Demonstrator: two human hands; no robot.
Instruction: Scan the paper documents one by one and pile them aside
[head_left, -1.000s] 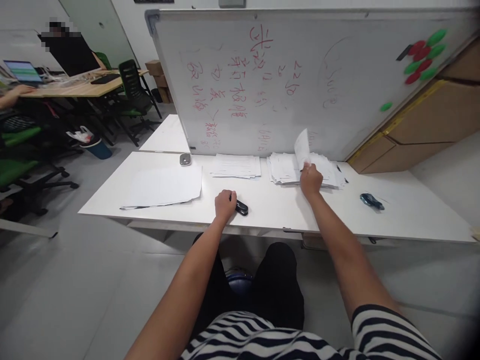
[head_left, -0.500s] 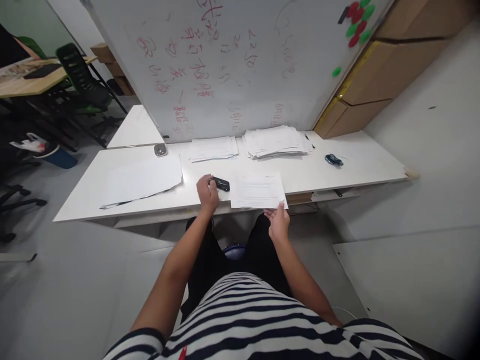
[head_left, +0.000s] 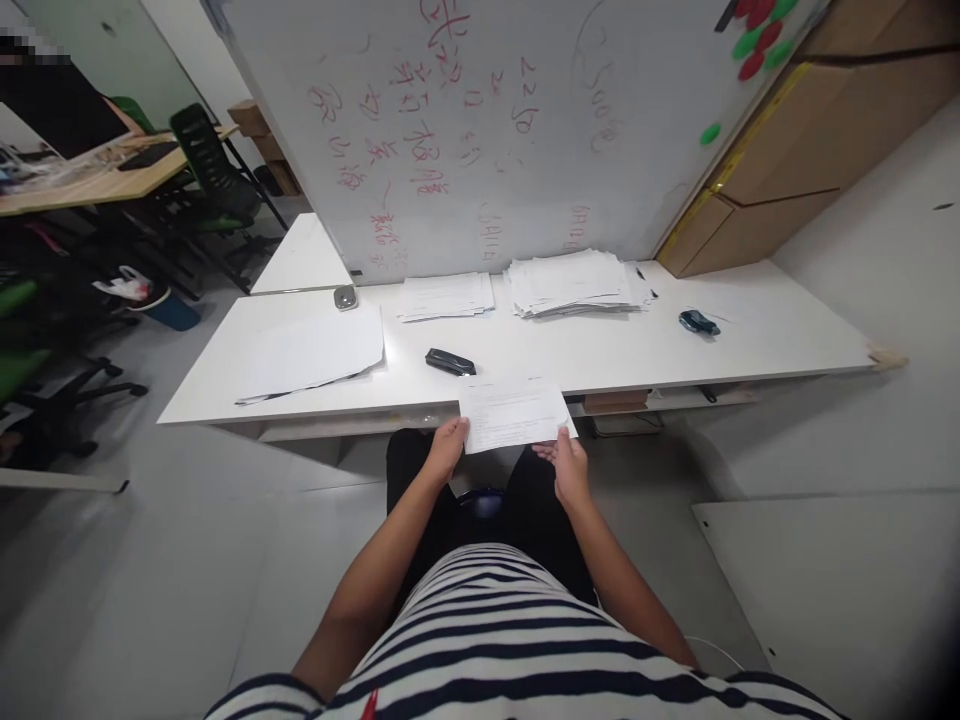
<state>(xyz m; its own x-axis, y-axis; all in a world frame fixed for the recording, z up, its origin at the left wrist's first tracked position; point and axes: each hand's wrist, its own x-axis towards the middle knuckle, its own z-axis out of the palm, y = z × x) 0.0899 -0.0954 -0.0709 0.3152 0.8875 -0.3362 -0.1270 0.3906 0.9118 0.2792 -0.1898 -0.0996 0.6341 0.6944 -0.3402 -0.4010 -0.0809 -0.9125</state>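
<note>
Head view: printed sheet (head_left: 514, 415) held at counter's (head_left: 615, 355) front edge, left hand (head_left: 447, 447) fingers pinching its left side, right hand (head_left: 571, 468) fingers its near right corner; black stapler (head_left: 450, 362) just beyond; possibly one sheet, thickness unclear

Head-worn view — looking forward and down, desk (head_left: 615, 352) near, whiteboard (head_left: 551, 170) beyond

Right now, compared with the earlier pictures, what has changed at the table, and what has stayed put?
The right hand has brought the paper from the right-hand pile toward the body, to the front edge of the table. The left hand has let go of the black stapler and taken the paper's left edge. The smaller pile stayed put.
</note>
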